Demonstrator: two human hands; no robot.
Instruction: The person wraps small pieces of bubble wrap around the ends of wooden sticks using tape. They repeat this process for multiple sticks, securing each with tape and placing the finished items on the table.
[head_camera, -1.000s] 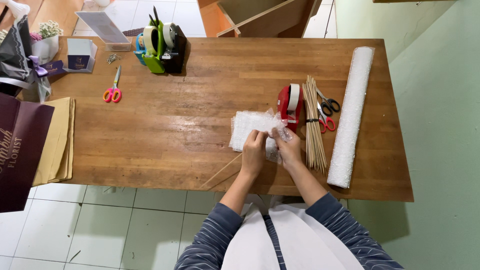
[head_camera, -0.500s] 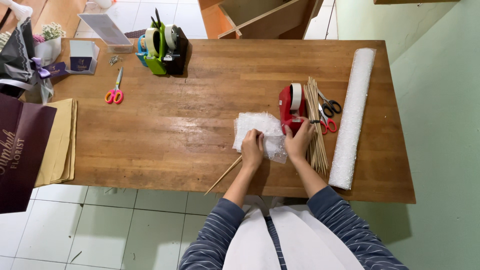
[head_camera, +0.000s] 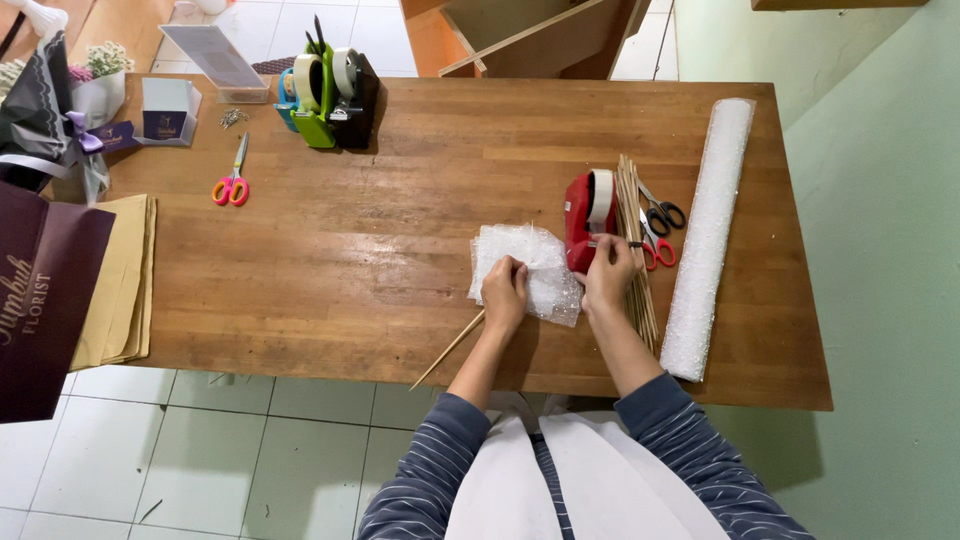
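The left hand (head_camera: 503, 290) grips a bubble wrap bundle (head_camera: 525, 270) on a wooden stick (head_camera: 447, 349), near the bench's (head_camera: 400, 260) front edge. The right hand (head_camera: 609, 272) pinches at the red tape dispenser (head_camera: 588, 205). A dark maroon paper bag (head_camera: 40, 300) hangs left; a white foam roll (head_camera: 708, 235) lies right.

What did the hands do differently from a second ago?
The right hand left the bubble wrap and moved right, up to the red tape dispenser. The left hand stayed pressing the wrap, with the stick poking out beneath it. The scissors, foam roll and stick bundle did not move.
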